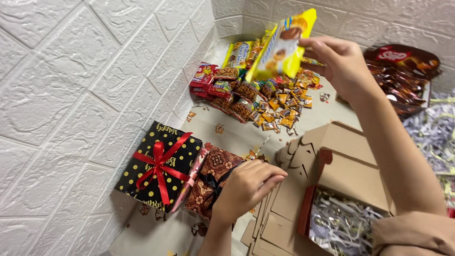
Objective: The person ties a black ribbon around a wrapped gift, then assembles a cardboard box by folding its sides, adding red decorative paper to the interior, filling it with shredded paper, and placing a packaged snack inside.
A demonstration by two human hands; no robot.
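Note:
My right hand [339, 64] is raised at the upper middle and pinches the top edge of a yellow snack bag [282, 47], which hangs over a heap of small wrapped sweets and snack packets [258, 97]. My left hand [246, 187] rests low in the middle with fingers curled, lying on a brown patterned gift box with a black ribbon [211, 178] and touching the edge of an open cardboard box [332, 175]. Shredded paper [339, 223] fills that cardboard box.
A black gift box with yellow dots and a red ribbon [159, 166] stands against the white textured wall [71, 95]. Dark brown snack bags [403, 71] lie at the upper right, with more shredded paper [433, 132] beside them. Flat cardboard pieces [270, 227] lie below.

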